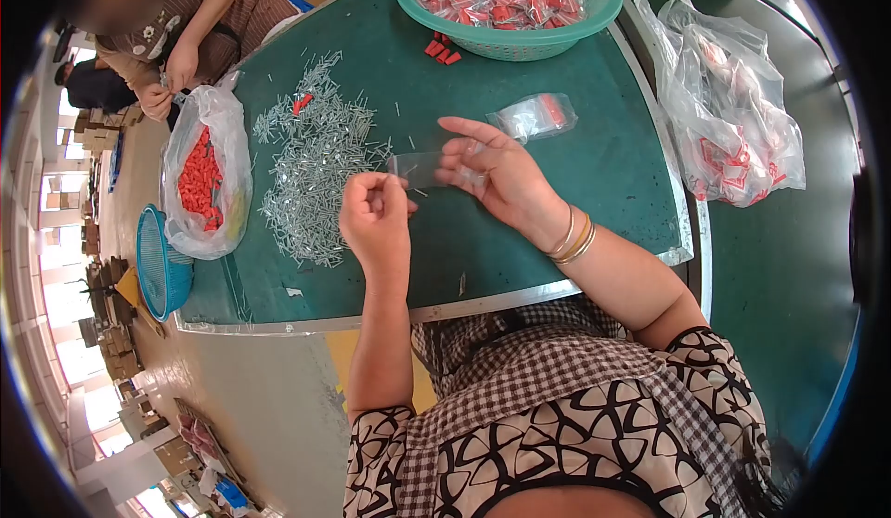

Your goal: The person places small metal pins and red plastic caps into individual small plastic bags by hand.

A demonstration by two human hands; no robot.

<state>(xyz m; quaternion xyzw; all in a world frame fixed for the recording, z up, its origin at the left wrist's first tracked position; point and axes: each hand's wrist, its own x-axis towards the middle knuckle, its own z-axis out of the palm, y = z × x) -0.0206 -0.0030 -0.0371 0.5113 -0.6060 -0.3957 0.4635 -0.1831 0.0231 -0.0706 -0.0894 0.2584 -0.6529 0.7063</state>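
Note:
My left hand pinches one end of a small clear plastic bag between thumb and fingers. At the bag's other end is my right hand, wearing bangles; some of its fingers curl over the plastic, one stretches out, and the fingertips are slightly blurred. Left of my hands spreads a pile of small metal screws or nails, with a few red plugs on top. Beyond my right hand lies a stack of clear bags with a red patch.
A green basket of filled packets stands at the back, loose red plugs beside it. A plastic sack of red plugs and a blue basket stand left. Another person's hands work nearby. A carrier bag lies right.

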